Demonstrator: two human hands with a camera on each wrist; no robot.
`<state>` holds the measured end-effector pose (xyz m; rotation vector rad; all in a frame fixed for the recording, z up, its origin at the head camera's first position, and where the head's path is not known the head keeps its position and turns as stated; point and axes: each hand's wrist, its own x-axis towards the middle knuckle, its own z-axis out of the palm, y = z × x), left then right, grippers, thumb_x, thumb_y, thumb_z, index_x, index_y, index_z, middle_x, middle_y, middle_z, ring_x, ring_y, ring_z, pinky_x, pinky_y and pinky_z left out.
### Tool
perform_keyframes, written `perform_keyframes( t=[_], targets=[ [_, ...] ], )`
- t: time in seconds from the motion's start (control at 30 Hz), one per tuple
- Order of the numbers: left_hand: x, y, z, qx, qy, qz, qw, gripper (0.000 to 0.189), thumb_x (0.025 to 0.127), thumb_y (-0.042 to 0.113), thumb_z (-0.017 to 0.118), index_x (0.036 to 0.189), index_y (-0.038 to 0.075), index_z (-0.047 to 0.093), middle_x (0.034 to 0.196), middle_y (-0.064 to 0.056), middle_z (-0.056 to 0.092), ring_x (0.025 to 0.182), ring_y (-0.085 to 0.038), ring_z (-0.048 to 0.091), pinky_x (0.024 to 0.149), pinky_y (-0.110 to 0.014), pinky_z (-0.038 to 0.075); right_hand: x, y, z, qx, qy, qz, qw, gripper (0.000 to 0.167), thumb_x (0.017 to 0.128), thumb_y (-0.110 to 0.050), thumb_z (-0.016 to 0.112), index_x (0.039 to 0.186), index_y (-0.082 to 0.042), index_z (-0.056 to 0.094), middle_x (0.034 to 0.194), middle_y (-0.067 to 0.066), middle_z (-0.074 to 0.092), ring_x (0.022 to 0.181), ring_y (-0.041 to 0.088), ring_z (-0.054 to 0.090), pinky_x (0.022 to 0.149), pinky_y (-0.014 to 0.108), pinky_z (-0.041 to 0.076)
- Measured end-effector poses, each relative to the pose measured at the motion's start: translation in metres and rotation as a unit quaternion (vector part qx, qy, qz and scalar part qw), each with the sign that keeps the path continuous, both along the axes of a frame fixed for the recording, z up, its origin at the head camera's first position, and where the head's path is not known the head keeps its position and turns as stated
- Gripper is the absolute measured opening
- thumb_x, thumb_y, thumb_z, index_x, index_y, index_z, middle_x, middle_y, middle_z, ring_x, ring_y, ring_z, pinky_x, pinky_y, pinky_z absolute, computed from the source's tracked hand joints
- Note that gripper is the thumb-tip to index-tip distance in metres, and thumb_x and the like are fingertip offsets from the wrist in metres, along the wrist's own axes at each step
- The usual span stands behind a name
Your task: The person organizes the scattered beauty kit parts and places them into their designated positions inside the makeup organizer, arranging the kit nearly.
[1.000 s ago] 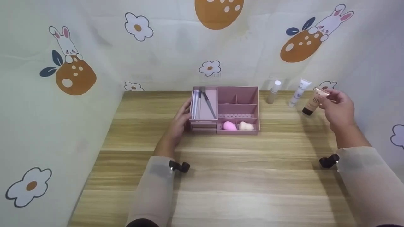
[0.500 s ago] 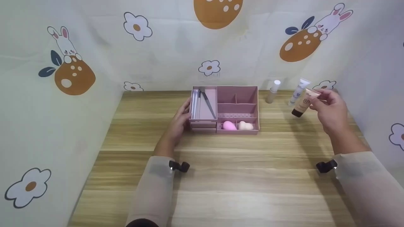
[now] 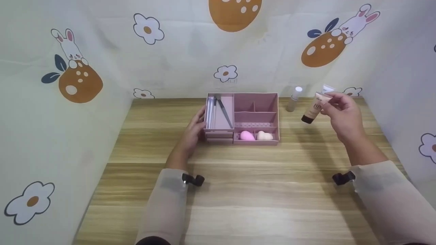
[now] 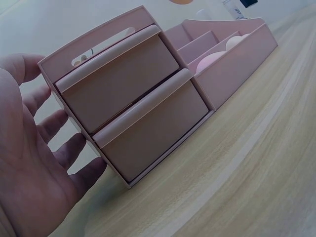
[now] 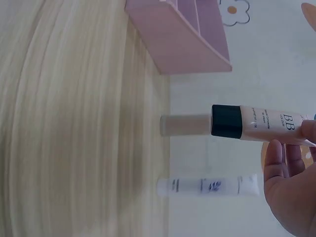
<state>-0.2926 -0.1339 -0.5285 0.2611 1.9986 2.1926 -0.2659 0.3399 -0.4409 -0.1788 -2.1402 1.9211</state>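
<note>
A pink desk organizer [image 3: 257, 119] stands near the back of the table, with two drawers on its left part, best seen in the left wrist view. My left hand [image 4: 39, 143] rests its fingertips along the organizer's left side, fingers nearly straight. Between thumb and fingers, my right hand [image 3: 345, 117] pinches the top end of a beige BB cream tube [image 5: 269, 122], its black cap pointing down and left, above the table. A pink makeup sponge [image 3: 247, 135] and a cream-coloured sponge [image 3: 265, 135] sit in the front compartments. Several slim sticks and brushes [image 3: 223, 112] lie in the top left tray.
A small bottle with a white cap [image 3: 293, 99] stands right of the organizer. Behind my right hand stands a white tube [image 5: 207, 186], partly hidden in the head view. Patterned cloth walls [image 3: 184, 54] enclose the wooden table [image 3: 238, 190] at the back and sides.
My right hand has carried the BB cream tube leftward, from right of the white tube to in front of it, closer to the organizer. The left hand stays in place.
</note>
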Motion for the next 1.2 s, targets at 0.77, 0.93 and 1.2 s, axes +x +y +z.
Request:
perform_keyframes(
  t=[0.77, 0.93, 1.2],
  targets=[
    [0.001, 0.0, 0.001, -0.001, 0.001, -0.003, 1.0, 0.061, 0.108, 0.025, 0.051, 0.166, 0.036, 0.038, 0.177, 0.002, 0.032, 0.165, -0.025, 0.029, 0.136, -0.05, 0.019, -0.038, -0.1, 0.013, -0.035, 0.017, 0.08, 0.996, 0.023, 0.1, -0.012, 0.074, 0.124, -0.012, 0.073, 0.11, 0.0, 0.07, 0.099, 0.015, 0.069, 0.079, 0.022, 0.061],
    [0.001, -0.001, 0.0, -0.004, -0.001, 0.0, 1.0, 0.061, 0.108, 0.026, 0.051, 0.166, 0.038, 0.038, 0.177, 0.002, 0.033, 0.164, -0.025, 0.029, 0.136, -0.051, 0.019, -0.05, -0.125, 0.009, -0.028, 0.008, 0.089, 0.9956, 0.024, 0.101, -0.013, 0.074, 0.125, -0.013, 0.073, 0.114, 0.0, 0.07, 0.108, 0.014, 0.068, 0.09, 0.025, 0.061],
    [0.001, 0.001, 0.002, -0.004, 0.001, 0.008, 1.0, 0.062, 0.107, 0.025, 0.052, 0.167, 0.035, 0.038, 0.177, 0.001, 0.032, 0.165, -0.027, 0.029, 0.136, -0.05, 0.02, -0.065, -0.153, 0.004, 0.01, -0.01, 0.099, 0.995, 0.028, 0.102, -0.02, 0.075, 0.129, -0.017, 0.073, 0.116, -0.002, 0.071, 0.109, 0.015, 0.067, 0.102, 0.036, 0.059]
  ],
)
